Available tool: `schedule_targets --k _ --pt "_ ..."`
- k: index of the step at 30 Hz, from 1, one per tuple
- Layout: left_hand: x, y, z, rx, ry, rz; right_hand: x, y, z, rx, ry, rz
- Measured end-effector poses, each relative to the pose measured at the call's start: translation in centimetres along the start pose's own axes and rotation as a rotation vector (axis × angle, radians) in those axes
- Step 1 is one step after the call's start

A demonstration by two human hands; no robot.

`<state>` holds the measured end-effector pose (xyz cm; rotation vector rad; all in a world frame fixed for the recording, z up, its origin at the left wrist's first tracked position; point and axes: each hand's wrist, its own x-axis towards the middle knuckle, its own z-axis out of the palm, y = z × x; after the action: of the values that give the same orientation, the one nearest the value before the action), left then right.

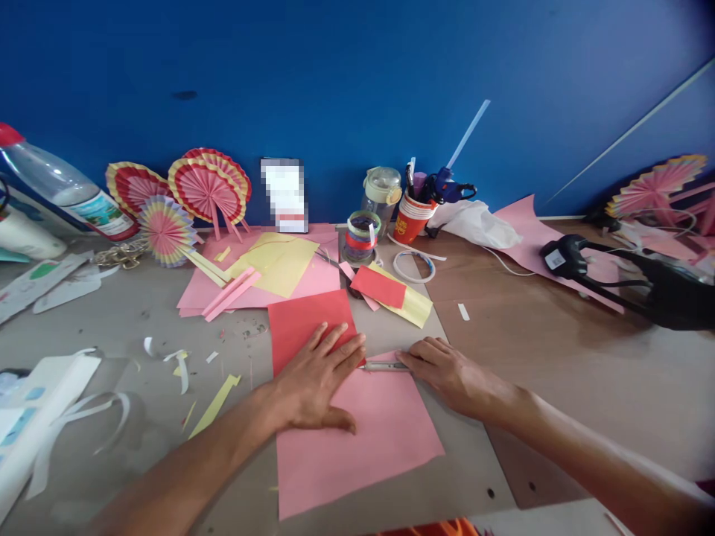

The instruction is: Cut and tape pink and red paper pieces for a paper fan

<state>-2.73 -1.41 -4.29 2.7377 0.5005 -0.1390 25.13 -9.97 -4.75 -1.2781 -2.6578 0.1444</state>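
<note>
My left hand (321,376) lies flat with its fingers spread, pressing on a red paper sheet (304,320) and on the pink paper (369,439) that reaches nearer to me. My right hand (444,372) is closed round the end of a slim grey utility knife (385,365). The knife points left, its tip at the lower right corner of the red sheet, close to my left fingertips. Part of the red sheet's near edge is hidden under my left hand.
Behind the sheets are stacked pink and yellow papers (279,264), folded paper fans (209,186), a phone (284,195), tape rolls (362,234) and a red paper cup (412,219) of tools. A bottle (67,182) leans at left. Paper scraps (215,406) lie left; a black strapped device (631,283) lies right.
</note>
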Motion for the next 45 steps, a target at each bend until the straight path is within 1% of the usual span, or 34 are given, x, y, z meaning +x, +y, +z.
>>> schedule_targets --k 3,5,10,16,20,24,26,28,31,34,37,41,45 --pt "0.0 0.0 0.1 0.0 0.016 0.005 0.3 -0.2 -0.1 0.018 -0.023 -0.01" --pt "0.0 -0.1 0.1 -0.004 0.026 0.011 0.6 -0.3 -0.2 0.026 -0.016 -0.011" --pt "0.0 -0.2 0.1 -0.004 0.001 0.005 1.3 -0.9 -0.5 0.031 -0.023 -0.021" --pt "0.1 -0.1 0.2 0.002 0.018 0.013 1.6 -1.4 -0.4 0.01 -0.008 -0.025" --pt "-0.2 0.0 -0.8 0.006 -0.002 0.021 1.4 -1.4 -0.1 -0.003 0.019 -0.014" --pt "-1.4 -0.2 -1.9 0.024 -0.009 0.011 1.4 -1.4 -0.2 -0.013 -0.013 -0.005" --pt "-2.3 -0.4 -1.8 0.018 -0.047 0.008 1.4 -1.4 -0.2 -0.016 -0.025 0.004" --pt "-3.2 -0.6 -1.3 0.009 -0.08 -0.002 1.4 -1.4 -0.1 -0.015 -0.022 0.013" --pt "-3.9 -0.8 -0.5 0.001 -0.076 -0.025 1.5 -1.5 -0.1 -0.019 -0.013 0.007" --pt "-3.9 -0.9 -0.2 -0.011 -0.045 -0.015 1.7 -1.7 -0.1 -0.023 0.0 -0.017" --pt "-3.8 -0.8 -0.4 -0.024 -0.021 -0.005 2.1 -2.0 -0.1 -0.01 -0.005 -0.043" --pt "-3.7 -0.7 -0.6 -0.045 -0.03 -0.022 2.7 -2.5 0.3 0.011 -0.008 -0.085" --pt "-3.7 -0.5 -0.9 -0.064 -0.054 -0.03 3.0 -2.8 0.8 0.02 -0.023 -0.093"
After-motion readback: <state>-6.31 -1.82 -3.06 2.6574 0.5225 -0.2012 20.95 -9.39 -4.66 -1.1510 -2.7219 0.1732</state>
